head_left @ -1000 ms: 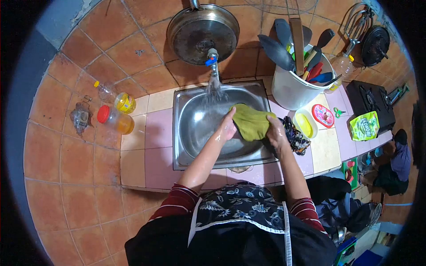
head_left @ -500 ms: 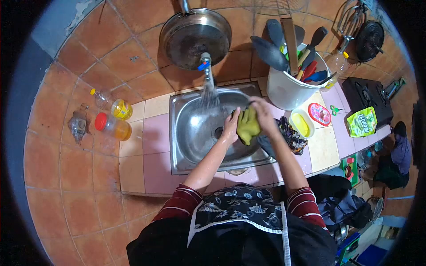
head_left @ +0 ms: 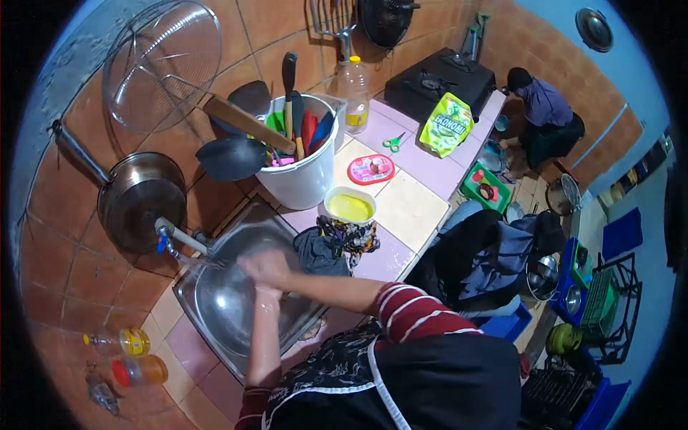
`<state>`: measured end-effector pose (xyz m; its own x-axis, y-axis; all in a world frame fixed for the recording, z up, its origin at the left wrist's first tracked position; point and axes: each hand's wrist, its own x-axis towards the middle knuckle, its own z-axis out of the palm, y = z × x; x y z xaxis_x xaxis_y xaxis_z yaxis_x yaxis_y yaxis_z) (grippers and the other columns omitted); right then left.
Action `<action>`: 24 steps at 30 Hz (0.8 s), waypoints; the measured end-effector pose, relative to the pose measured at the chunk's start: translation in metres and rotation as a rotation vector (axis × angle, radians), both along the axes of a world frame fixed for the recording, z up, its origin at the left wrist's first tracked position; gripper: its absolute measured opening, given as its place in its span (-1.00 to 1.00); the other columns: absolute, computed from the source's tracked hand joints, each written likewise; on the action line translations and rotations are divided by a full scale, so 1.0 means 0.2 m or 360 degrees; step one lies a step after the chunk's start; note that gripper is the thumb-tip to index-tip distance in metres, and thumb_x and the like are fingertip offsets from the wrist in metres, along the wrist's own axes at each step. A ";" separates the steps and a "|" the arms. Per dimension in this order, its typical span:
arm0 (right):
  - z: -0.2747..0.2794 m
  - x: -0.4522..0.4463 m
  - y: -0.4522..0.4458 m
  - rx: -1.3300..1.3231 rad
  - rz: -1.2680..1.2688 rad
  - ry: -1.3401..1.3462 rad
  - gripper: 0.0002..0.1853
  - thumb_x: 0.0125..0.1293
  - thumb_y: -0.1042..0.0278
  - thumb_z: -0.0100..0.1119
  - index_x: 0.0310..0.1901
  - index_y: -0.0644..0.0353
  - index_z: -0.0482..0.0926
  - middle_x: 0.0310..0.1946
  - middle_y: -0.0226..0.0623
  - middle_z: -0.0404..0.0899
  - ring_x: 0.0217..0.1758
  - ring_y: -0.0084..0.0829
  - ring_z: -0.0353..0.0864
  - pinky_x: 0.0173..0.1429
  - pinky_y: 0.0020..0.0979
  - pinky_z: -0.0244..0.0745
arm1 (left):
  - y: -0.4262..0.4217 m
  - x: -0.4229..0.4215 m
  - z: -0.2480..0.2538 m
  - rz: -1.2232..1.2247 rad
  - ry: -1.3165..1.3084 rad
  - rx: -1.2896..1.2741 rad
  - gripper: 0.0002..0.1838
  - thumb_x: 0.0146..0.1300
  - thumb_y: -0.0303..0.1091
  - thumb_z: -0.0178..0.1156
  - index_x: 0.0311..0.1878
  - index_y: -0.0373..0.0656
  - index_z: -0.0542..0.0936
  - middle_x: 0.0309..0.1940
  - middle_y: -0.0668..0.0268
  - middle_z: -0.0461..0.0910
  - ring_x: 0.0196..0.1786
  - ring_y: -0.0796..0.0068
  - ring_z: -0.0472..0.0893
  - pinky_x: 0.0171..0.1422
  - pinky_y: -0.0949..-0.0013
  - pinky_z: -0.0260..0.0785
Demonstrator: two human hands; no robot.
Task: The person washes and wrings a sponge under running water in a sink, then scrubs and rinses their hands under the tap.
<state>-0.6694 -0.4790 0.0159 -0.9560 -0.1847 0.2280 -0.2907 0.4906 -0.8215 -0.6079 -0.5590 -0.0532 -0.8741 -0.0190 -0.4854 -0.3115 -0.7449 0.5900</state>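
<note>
My left hand [head_left: 264, 278] and my right hand [head_left: 266, 266] are pressed together over the steel sink [head_left: 221, 326]. Motion blurs both hands, and the right one overlaps the left. Their fingers are smeared, so whether they are open or closed, or hold anything, is not clear. The yellow-green cloth from before does not show. Water runs from the tap [head_left: 166, 240] with the blue handle, just left of my hands. A grey cloth [head_left: 320, 251] lies on the sink's right rim beside a patterned cloth [head_left: 365, 242].
A tub of yellow-green paste [head_left: 351, 208], its pink lid [head_left: 371, 169], scissors [head_left: 393, 143], a detergent pouch [head_left: 448, 125] and a white bucket of utensils [head_left: 304, 183] stand right of the sink. Bottles [head_left: 135, 342] stand left. Two people [head_left: 487, 258] [head_left: 548, 107] are low down at right.
My view has turned to the right, bringing the people and floor items into sight. My hands have come together, and the yellow-green cloth they held is no longer visible.
</note>
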 end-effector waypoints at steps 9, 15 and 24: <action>-0.20 0.27 -0.07 0.0079 0.0597 0.0289 -0.42 0.16 -0.28 -0.19 -0.37 0.09 0.64 -0.40 0.05 0.56 -0.28 -0.02 0.57 -0.05 -0.11 0.35 | -0.04 0.03 -0.09 0.0076 0.0018 0.0039 -0.64 0.29 -0.09 -0.15 -0.03 -0.11 0.43 -0.14 0.27 0.49 -0.08 0.34 0.50 0.02 0.27 0.35; 0.04 0.42 0.00 0.0094 0.0322 0.0144 -0.35 0.00 -0.31 0.01 -0.06 0.08 0.54 -0.21 0.12 0.52 -0.05 -0.11 0.52 0.20 0.05 0.12 | -0.01 0.11 0.45 -0.0261 -0.0084 0.0151 -0.62 0.26 0.00 -0.16 -0.13 -0.07 0.46 -0.17 0.28 0.48 -0.08 0.37 0.47 0.04 0.22 0.33; -0.02 0.33 -0.13 -0.0201 0.0331 -0.0033 -0.52 0.22 -0.11 -0.15 -0.55 0.11 0.56 -0.60 -0.07 0.52 -0.47 0.00 0.52 -0.09 -0.01 0.30 | -0.21 -0.02 -0.03 0.0012 0.0322 -0.0322 -0.66 0.32 -0.04 -0.19 -0.06 -0.04 0.41 -0.27 0.36 0.46 -0.15 0.41 0.48 0.00 0.28 0.35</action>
<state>-0.6043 -0.5050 0.0116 -0.9051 -0.3492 0.2426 -0.3572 0.3149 -0.8793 -0.6124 -0.6006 -0.0585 -0.9522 -0.1046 -0.2870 -0.1674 -0.6073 0.7766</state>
